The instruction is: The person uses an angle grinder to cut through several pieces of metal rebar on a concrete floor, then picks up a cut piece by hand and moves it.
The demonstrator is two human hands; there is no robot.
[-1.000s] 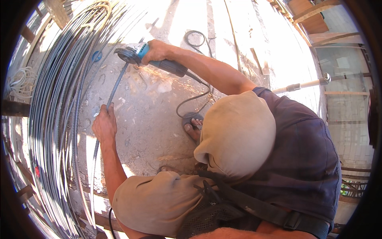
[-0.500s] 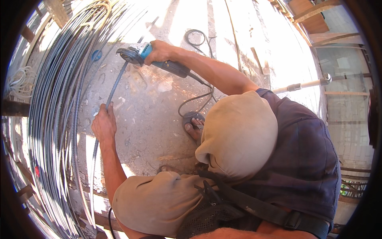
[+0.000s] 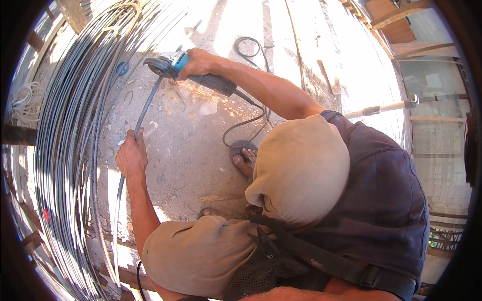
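An angle grinder (image 3: 213, 83) with a blue and black body is in my right hand (image 3: 197, 63), fingers wrapped around its front end. Its dark disc guard (image 3: 161, 67) rests over a steel bar (image 3: 149, 103), and orange sparks (image 3: 201, 94) spray from there toward the right along the ground. Lower down, my left hand (image 3: 132, 154) is closed around the same bar, which runs on past the wrist toward the bottom left. The contact between disc and bar is hidden by the guard.
A long bundle of steel bars (image 3: 60, 150) lies along the left. The grinder's black cable (image 3: 251, 123) loops over the dusty concrete near my sandalled foot (image 3: 244, 159). A blue ring (image 3: 121, 68) lies by the bundle; a pale pole (image 3: 384, 107) is at right.
The grinder and my right hand have shifted slightly left. The sparks have become much brighter and longer. My left hand stays in place on the bar.
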